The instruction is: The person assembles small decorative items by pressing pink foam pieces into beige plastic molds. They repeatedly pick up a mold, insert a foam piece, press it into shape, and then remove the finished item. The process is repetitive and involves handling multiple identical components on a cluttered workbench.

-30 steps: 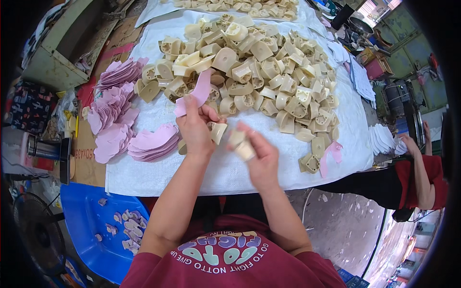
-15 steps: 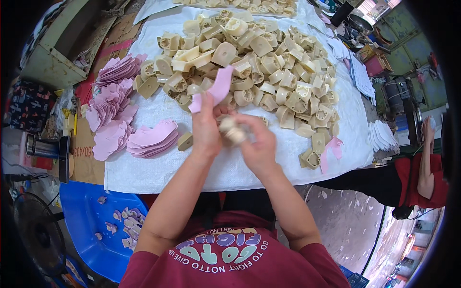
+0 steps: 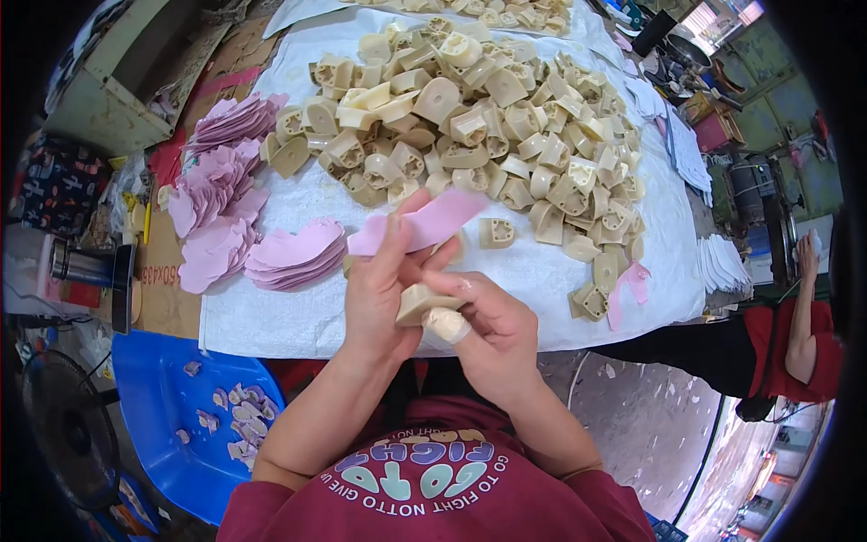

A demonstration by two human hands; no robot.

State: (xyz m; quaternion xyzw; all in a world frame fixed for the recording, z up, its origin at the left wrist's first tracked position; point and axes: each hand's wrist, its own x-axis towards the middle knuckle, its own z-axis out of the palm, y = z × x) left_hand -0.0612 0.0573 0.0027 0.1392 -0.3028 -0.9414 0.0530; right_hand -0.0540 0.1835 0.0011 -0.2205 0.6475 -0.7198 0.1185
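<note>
A curved pink strip of thin sheet material (image 3: pixel 420 225) is pinched between the thumb and fingers of my left hand (image 3: pixel 377 291). Lower down, a beige plastic shoe heel (image 3: pixel 423 303) sits between my two hands, against the left palm. My right hand (image 3: pixel 499 336) closes on this heel; its thumb, wrapped in pale tape (image 3: pixel 446 325), presses on the near side. Beyond my hands lies a big heap of similar beige heels (image 3: pixel 470 117) on a white woven sheet (image 3: pixel 271 327). One loose heel (image 3: pixel 496 233) rests just right of the strip.
Stacked pink pieces (image 3: pixel 296 256) lie left of my hands, with more pink stacks (image 3: pixel 217 194) behind. A blue tub (image 3: pixel 149 406) below holds several covered pieces. One pink strip (image 3: pixel 629 287) lies right. A person in red (image 3: pixel 799 352) is at the right; a fan (image 3: pixel 68 425) stands lower left.
Both hands have come nearer to my body with the heel. The pink strip has swung from upright to nearly level, pointing right. The heel, blurred before, now shows clearly.
</note>
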